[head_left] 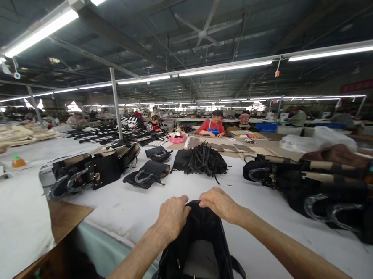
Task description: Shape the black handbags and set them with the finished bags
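Note:
A black handbag [173, 258] stands at the table's near edge with its mouth open toward me, showing a dark lining and a paler bottom. My left hand [174, 218] grips the far end of its rim from the left, fingers curled over the edge. On the other side of that same rim end, my right hand [220, 202] is closed on the edge, with thumb and fingers pinched together. A dark strap with metal fittings hangs at the bag's lower right. Just beyond my hands lies a heap of thin black strips [206, 159].
Black handbags with plastic-wrapped handles stand at left [106, 167] and in a row at right [315, 186]. Flat black bag pieces [149, 173] lie mid-table. A glue bottle [18, 161] stands far left. Across the table sits a person in red [209, 127] near a pink basin [176, 138].

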Demonstrator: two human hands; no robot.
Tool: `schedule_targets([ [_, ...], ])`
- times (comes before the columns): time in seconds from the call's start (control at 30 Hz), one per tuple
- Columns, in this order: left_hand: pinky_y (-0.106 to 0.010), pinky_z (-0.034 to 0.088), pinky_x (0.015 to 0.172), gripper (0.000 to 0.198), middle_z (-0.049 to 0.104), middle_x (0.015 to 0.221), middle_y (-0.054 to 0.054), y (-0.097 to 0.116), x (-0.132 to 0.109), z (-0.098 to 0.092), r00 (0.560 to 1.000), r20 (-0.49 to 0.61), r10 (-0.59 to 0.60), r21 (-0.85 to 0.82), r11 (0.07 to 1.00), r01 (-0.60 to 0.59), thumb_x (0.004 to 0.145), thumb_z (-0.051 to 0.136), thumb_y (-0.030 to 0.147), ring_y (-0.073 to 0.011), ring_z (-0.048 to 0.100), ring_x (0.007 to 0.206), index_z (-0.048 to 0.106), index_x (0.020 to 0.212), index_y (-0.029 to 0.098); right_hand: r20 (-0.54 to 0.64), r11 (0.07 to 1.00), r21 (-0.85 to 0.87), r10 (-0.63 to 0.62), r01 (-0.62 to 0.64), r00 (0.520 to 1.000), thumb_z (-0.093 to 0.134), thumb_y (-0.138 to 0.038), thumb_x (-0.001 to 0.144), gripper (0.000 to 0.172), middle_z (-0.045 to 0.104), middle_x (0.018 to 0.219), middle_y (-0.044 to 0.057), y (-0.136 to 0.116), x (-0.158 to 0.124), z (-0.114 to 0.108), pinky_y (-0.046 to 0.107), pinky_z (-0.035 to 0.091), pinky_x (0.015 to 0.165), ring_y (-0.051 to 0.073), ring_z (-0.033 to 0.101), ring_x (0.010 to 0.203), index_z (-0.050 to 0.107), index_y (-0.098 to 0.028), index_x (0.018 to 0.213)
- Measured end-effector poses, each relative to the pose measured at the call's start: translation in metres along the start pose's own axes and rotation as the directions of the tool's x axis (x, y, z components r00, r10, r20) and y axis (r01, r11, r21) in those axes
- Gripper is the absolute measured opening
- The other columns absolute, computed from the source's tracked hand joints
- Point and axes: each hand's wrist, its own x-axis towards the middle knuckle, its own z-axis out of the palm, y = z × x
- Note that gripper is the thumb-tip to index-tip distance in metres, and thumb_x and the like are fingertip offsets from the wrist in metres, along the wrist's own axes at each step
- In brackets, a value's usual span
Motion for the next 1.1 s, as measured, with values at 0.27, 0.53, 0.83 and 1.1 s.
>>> schedule_targets([
  [0.27,-0.031,0.044,0.070,0.029,0.066,0.084,-0.009,0.015,0.017,-0.001,0.997,0.040,0.070,0.044,0.996,-0.071,0.082,0.038,0.032,-0.0229,0.061,0.083,0.065,0.082,0.020,0.132,0.971,-0.112,0.227,-0.213,0.965,0.044,-0.031,0.081,0.022,0.061,0.069,0.002,-0.003,-0.005,-0.007,0.022,0.028,0.056,0.014,0.051,0.065,0.061,-0.019,0.073],
  [0.53,-0.027,0.043,0.074,0.027,0.065,0.086,-0.009,0.022,0.015,-0.001,0.998,0.052,-0.030,0.032,0.999,0.029,0.082,0.040,0.030,-0.0192,0.060,0.086,0.065,0.083,0.019,0.168,0.960,-0.132,0.267,-0.247,0.949,0.042,-0.027,0.081,0.026,0.063,0.076,0.010,-0.007,-0.004,-0.006,0.025,0.034,0.062,0.019,0.057,0.076,0.064,-0.015,0.075],
  [0.83,-0.035,0.044,0.061,0.030,0.065,0.073,-0.009,0.069,-0.020,-0.004,0.995,0.007,0.101,0.110,0.989,-0.101,0.085,0.028,0.025,-0.0264,0.062,0.071,0.057,0.087,0.019,0.468,0.903,0.103,0.326,-0.417,0.821,0.059,-0.040,0.065,0.038,0.063,0.078,0.000,0.004,-0.048,-0.043,0.019,0.042,0.044,0.012,0.057,0.052,0.061,-0.021,0.098],
  [1.1,-0.025,0.045,0.057,0.040,0.065,0.067,-0.001,0.113,-0.058,0.018,0.907,0.011,0.420,-0.310,0.864,-0.396,0.083,0.025,0.047,-0.0193,0.062,0.061,0.047,0.110,0.026,0.355,0.719,0.438,0.413,-0.540,0.839,0.049,-0.018,0.072,0.040,0.062,0.087,-0.001,0.029,-0.166,-0.050,0.014,0.041,0.046,0.008,0.053,0.058,0.056,-0.022,0.111],
])
